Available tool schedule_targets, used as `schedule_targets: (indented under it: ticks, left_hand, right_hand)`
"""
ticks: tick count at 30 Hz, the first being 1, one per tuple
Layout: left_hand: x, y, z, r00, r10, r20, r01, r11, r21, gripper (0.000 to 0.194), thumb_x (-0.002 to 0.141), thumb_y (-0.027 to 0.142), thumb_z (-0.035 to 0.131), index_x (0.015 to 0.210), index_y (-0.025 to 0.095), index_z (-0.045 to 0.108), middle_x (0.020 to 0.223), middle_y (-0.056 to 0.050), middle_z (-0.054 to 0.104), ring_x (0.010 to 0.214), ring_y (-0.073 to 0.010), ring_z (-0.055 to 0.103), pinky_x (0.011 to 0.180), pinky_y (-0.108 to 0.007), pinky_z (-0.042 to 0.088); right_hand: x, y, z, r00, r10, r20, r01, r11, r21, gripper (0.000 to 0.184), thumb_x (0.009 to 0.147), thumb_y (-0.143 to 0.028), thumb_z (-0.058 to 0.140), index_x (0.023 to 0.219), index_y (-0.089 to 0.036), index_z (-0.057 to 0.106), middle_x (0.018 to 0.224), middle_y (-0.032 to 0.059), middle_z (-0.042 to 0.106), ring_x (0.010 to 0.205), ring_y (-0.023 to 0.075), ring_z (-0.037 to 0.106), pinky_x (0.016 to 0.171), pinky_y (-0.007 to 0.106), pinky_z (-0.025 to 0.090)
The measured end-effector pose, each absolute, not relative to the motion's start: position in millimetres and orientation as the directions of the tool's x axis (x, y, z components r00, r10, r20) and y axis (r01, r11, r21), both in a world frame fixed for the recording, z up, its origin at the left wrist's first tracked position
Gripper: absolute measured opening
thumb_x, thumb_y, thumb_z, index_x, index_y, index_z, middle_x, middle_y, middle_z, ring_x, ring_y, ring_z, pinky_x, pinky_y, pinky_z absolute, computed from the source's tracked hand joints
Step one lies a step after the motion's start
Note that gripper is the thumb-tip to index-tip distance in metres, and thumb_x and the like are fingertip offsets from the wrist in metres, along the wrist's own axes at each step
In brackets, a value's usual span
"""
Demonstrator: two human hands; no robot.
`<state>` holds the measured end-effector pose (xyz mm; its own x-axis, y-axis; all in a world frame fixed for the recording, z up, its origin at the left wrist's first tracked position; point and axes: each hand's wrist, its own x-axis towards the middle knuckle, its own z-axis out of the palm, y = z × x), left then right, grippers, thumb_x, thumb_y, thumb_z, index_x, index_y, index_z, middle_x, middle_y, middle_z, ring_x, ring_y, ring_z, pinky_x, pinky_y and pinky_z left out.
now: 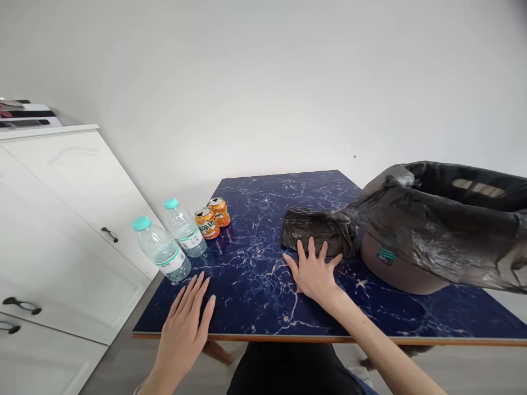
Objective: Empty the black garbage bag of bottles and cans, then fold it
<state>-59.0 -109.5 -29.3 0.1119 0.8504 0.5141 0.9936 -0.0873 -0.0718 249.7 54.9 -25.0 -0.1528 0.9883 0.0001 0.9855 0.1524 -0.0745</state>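
Head view shows you the dark blue marble-patterned table (263, 219) as the biggest thing, pushed against a white wall with a white cabinet (61, 219) to its left. On the table's right side a brown bin (395, 269) lies tipped over, its mouth facing right, with a black bin liner (444, 219) draped over its rim. Just left of the bin sits a crumpled black plastic bag (317, 231), bunched up and flat on the tabletop. Your right hand (315, 271) rests palm down with its fingers spread, the fingertips touching the near edge of that bag but not gripping it. Your left hand (185, 323) lies flat at the table's front left edge, fingers straight and close together, holding nothing. Just beyond it stand two water bottles (171, 241) with teal caps, and behind them two small orange cans (212, 218), all upright and untouched. Judging from this, the bag is only being reached for, and nothing is lifted or unfolded yet.
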Motion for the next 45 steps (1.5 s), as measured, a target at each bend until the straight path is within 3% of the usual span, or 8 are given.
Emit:
schedule_targets:
  ticks: [7,13,17,20,24,30,41,45]
  left_hand:
    - [-59,-108,-30,0.141,0.834,0.533,0.988,-0.083,-0.130,0.055,0.115,0.039,0.042,0.166,0.021,0.042,0.165,-0.012,0.057,0.150,-0.0323,0.058,0.122,-0.052,0.049]
    - [-58,-107,-31,0.129,0.823,0.553,0.991,-0.087,-0.102,0.053,0.114,0.037,0.043,0.165,0.022,0.045,0.164,-0.011,0.058,0.149,-0.0322,0.059,0.123,-0.052,0.047]
    - [-57,-108,-30,0.135,0.819,0.558,0.990,-0.088,-0.111,0.051,0.114,0.036,0.043,0.163,0.021,0.047,0.163,-0.011,0.059,0.149,-0.0318,0.059,0.123,-0.051,0.047]
    - [-57,-108,-30,0.134,0.816,0.562,0.990,-0.085,-0.113,0.051,0.114,0.035,0.043,0.163,0.021,0.047,0.162,-0.011,0.060,0.148,-0.0313,0.059,0.123,-0.051,0.047]
    - [-55,-107,-30,0.130,0.811,0.570,0.990,-0.077,-0.116,0.049,0.114,0.034,0.043,0.161,0.020,0.049,0.162,-0.012,0.060,0.147,-0.0322,0.060,0.121,-0.053,0.048]
    - [-55,-107,-30,0.128,0.821,0.557,0.989,-0.062,-0.136,0.049,0.114,0.035,0.043,0.160,0.021,0.049,0.162,-0.011,0.060,0.147,-0.0311,0.059,0.121,-0.052,0.048]
    - [-55,-108,-29,0.125,0.822,0.556,0.990,-0.064,-0.128,0.048,0.114,0.033,0.042,0.159,0.022,0.050,0.161,-0.011,0.061,0.147,-0.0307,0.060,0.122,-0.051,0.047]
    - [-54,-109,-28,0.110,0.825,0.554,0.993,-0.062,-0.105,0.049,0.114,0.034,0.043,0.161,0.024,0.049,0.161,-0.011,0.061,0.147,-0.0306,0.060,0.123,-0.051,0.048]
  right_hand:
    - [264,100,-30,-0.095,0.993,-0.066,0.987,0.086,-0.134,0.082,0.110,-0.069,0.012,0.176,-0.022,0.023,0.183,0.0196,0.016,0.162,0.0617,0.013,0.114,0.092,0.017]
    - [287,145,-32,-0.007,0.999,-0.040,0.978,-0.002,-0.209,0.080,0.111,-0.065,0.009,0.173,-0.022,0.034,0.183,0.0130,0.022,0.165,0.0525,0.015,0.122,0.085,0.015]
    - [295,162,-27,0.101,0.995,-0.013,0.974,-0.102,-0.201,0.083,0.112,-0.061,0.010,0.168,-0.010,0.042,0.178,0.0217,0.029,0.163,0.0528,0.019,0.124,0.080,0.016]
    - [296,162,-22,0.158,0.987,0.042,0.972,-0.148,-0.184,0.082,0.113,-0.057,0.017,0.165,0.001,0.043,0.177,0.0328,0.023,0.161,0.0557,0.020,0.124,0.078,0.016]
    - [290,152,-21,0.092,0.990,0.102,0.984,-0.075,-0.163,0.080,0.112,-0.061,0.021,0.173,-0.009,0.030,0.179,0.0296,0.016,0.162,0.0544,0.018,0.123,0.076,0.018]
    - [278,147,-33,-0.002,0.999,0.048,0.989,0.009,-0.149,0.079,0.112,-0.063,0.023,0.168,-0.011,0.042,0.174,0.0269,0.034,0.159,0.0542,0.027,0.121,0.080,0.018]
    - [302,159,-24,0.165,0.984,0.070,0.978,-0.155,-0.138,0.077,0.111,-0.058,0.030,0.147,0.004,0.060,0.162,0.0401,0.042,0.149,0.0561,0.041,0.119,0.078,0.021]
    - [303,142,-13,0.148,0.979,0.137,0.985,-0.133,-0.113,0.077,0.111,-0.054,0.037,0.148,0.011,0.053,0.166,0.0461,0.029,0.153,0.0561,0.035,0.122,0.070,0.024]
